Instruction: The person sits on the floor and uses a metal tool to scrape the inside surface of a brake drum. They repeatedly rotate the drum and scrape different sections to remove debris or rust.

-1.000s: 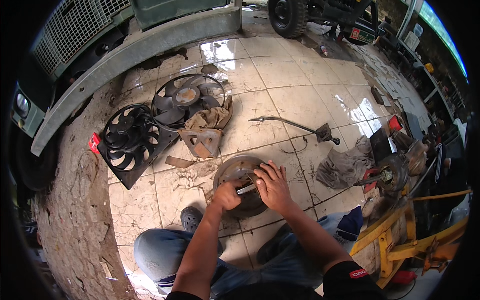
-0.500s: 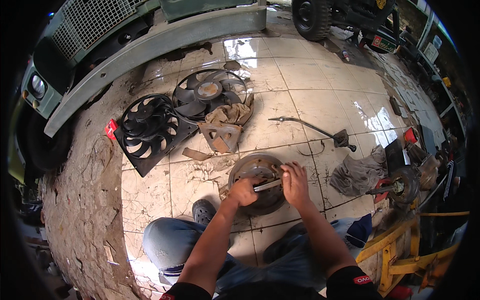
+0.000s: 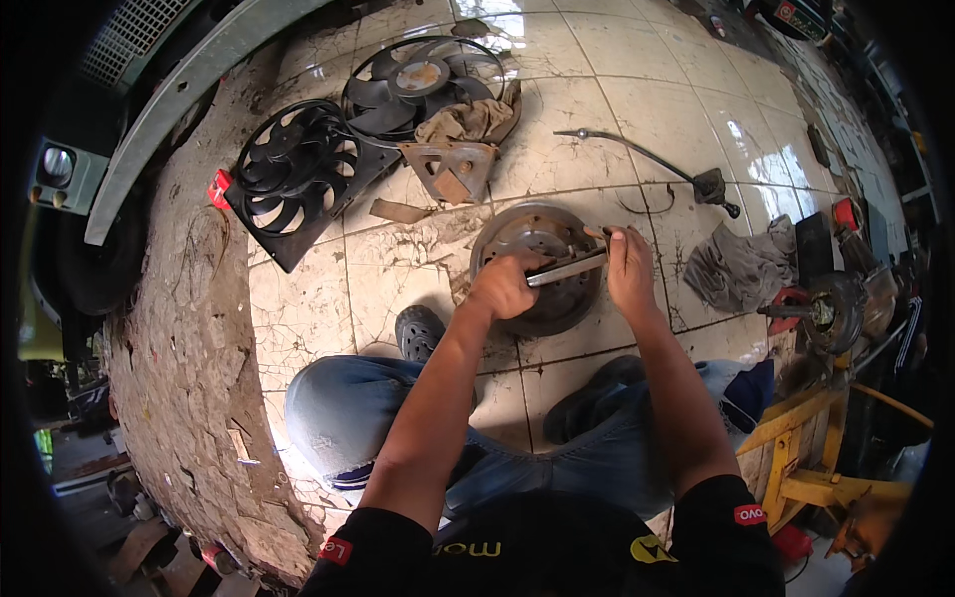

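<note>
A round, rusty brown brake drum [image 3: 517, 234] with holes in its face lies on the tiles in front of my feet. A straight silver-grey metal bar [image 3: 569, 270] crosses above its face, slightly tilted, right end higher. My left hand [image 3: 502, 287] is wrapped round the bar's left end, knuckles up. At the other end, my right hand [image 3: 629, 269] grips with its fingers pointing away from me and its thumb side against the bar. The underside of the bar and part of the drum's middle are hidden by my hands.
Two black cooling fans [image 3: 284, 164] lie at the far left, beside a rusty triangular bracket [image 3: 453, 167] with a brown rag [image 3: 466, 121]. Right of the drum are a bent black lever [image 3: 647, 154], a grey cloth [image 3: 741, 264] and a yellow metal frame [image 3: 796, 478]. A vehicle bumper [image 3: 159, 119] stands left.
The view has tilted down, so the drum and floor things sit higher in the picture. Both hands still hold the bar over the drum; my right hand's fingers have straightened a little.
</note>
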